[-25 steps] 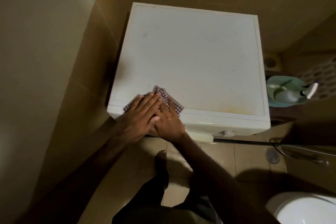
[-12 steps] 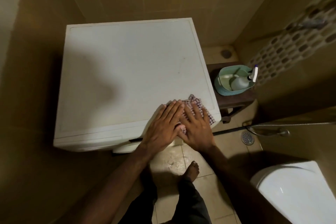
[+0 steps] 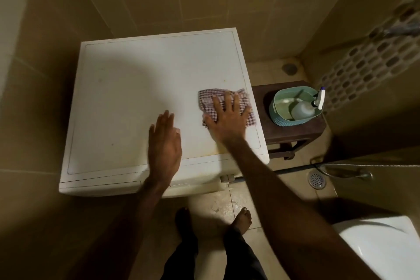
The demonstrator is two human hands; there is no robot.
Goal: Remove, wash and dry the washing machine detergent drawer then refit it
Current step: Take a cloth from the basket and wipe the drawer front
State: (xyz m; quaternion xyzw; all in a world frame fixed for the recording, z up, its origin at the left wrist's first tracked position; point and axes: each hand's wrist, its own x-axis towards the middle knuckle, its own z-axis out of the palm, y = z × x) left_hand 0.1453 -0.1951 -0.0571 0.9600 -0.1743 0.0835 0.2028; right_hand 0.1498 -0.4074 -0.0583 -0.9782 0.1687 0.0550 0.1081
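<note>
A white washing machine [image 3: 127,102] stands against the tiled wall, seen from above. A checked cloth [image 3: 205,98] lies on the right part of its lid. My right hand [image 3: 228,117] presses flat on the cloth with fingers spread. My left hand [image 3: 164,143] rests flat on the bare lid near the front edge, apart from the cloth. The detergent drawer front [image 3: 100,185] sits shut at the machine's front left. A knob [image 3: 226,178] shows at the front right.
A dark stool [image 3: 295,134] right of the machine carries a teal basket [image 3: 281,120] with a spray bottle [image 3: 304,109]. A floor drain [image 3: 317,179], a hose [image 3: 341,171] and a white toilet [image 3: 386,250] lie to the right. My bare feet [image 3: 242,218] stand on the tiles.
My right hand has slid the cloth further back on the lid's right side. My left hand has left the cloth and now rests on the bare lid.
</note>
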